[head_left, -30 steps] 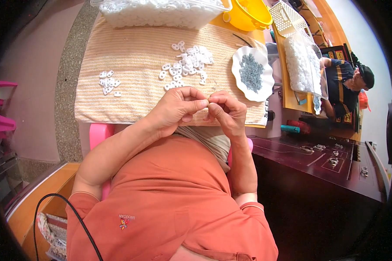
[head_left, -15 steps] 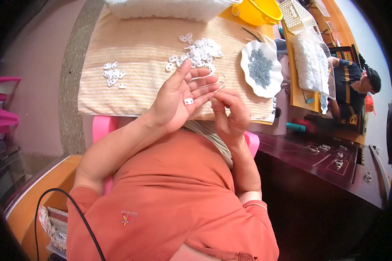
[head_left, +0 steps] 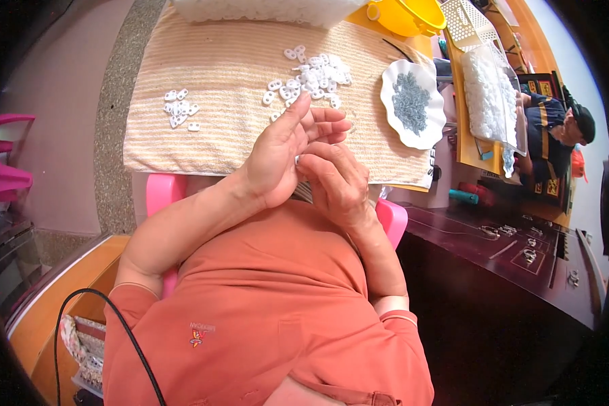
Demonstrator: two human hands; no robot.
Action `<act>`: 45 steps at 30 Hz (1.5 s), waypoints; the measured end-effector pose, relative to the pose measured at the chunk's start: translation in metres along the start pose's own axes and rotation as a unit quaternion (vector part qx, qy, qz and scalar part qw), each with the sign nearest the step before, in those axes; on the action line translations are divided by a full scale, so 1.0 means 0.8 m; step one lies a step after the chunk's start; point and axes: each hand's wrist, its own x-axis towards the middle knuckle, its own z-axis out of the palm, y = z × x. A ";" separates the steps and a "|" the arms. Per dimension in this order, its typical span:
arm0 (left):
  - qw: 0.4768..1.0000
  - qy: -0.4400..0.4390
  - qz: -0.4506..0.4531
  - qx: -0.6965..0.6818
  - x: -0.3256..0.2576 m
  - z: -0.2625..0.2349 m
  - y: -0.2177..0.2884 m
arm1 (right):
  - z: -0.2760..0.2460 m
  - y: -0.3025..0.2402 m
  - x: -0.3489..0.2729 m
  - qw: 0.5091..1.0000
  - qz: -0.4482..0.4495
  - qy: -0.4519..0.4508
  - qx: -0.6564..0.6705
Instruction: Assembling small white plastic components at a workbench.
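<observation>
My left hand (head_left: 281, 152) is held palm up over the near edge of the towel-covered table, its fingers stretched out. Against that palm shows a sliver of a small white two-hole plastic piece (head_left: 298, 160). My right hand (head_left: 338, 181) reaches in from the right, thumb and fingertips closed at this piece and hiding most of it. Beyond the hands lies a loose heap of similar white pieces (head_left: 323, 73). A smaller group of white pieces (head_left: 178, 108) sits to the left. On the right, a white scalloped dish (head_left: 432, 128) holds many tiny grey parts.
A clear bin of white pieces (head_left: 264, 10) stands at the far edge, beside a yellow basket (head_left: 406, 17). Further right are a white perforated basket (head_left: 470, 24), another filled clear bin (head_left: 490, 95) and a seated person (head_left: 551, 139). A dark table (head_left: 467, 237) extends at lower right.
My right hand has moved left from the left hand's fingertips to the white piece in the palm, now mostly covering it. The whole view has shifted slightly.
</observation>
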 end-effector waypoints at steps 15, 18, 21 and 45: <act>1.000 -0.010 -0.012 0.007 -0.002 0.000 -0.012 | 0.003 0.003 -0.009 0.996 -0.031 0.027 -0.085; 1.000 -0.022 -0.014 -0.004 -0.002 0.001 -0.014 | 0.004 0.004 -0.008 0.996 -0.024 0.047 -0.078; 1.000 -0.005 -0.013 -0.001 -0.004 0.005 -0.019 | 0.007 0.002 -0.009 0.995 -0.003 0.074 -0.066; 0.978 0.050 0.069 0.189 -0.004 0.000 -0.013 | -0.019 0.016 -0.010 0.860 0.352 0.168 0.329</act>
